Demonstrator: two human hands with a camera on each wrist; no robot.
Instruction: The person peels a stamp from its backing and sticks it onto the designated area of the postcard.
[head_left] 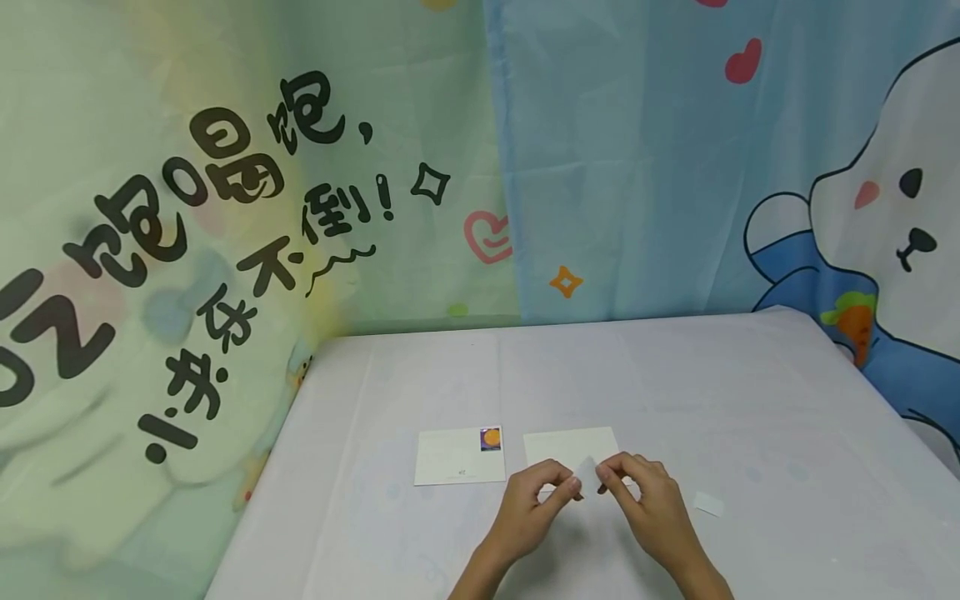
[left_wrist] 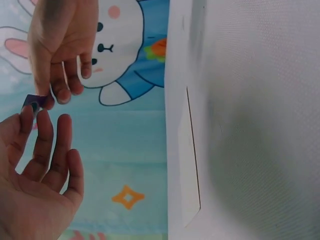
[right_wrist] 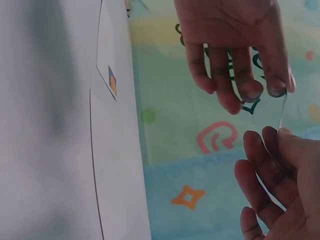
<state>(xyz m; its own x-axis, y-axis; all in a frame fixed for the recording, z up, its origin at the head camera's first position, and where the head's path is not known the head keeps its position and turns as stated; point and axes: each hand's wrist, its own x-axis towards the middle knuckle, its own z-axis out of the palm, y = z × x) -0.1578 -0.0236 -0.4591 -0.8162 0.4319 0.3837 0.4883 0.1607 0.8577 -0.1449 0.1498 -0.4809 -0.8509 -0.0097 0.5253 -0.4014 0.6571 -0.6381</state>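
Both hands are raised over the table, facing each other with a small stamp between them. Its pale back shows in the head view, while the left wrist view catches its purple picture side. My left hand pinches one edge with thumb and forefinger. The opposite edge is pinched by my right hand; the other fingers of both hands are loosely bent. Behind them lies a blank white card, partly covered by the hands in the head view. A second white card on its left bears a purple and orange stamp in its upper right corner.
A small white slip of paper lies on the table right of my right hand. White cloth covers the table. Behind it hangs a printed curtain with cartoon figures and lettering.
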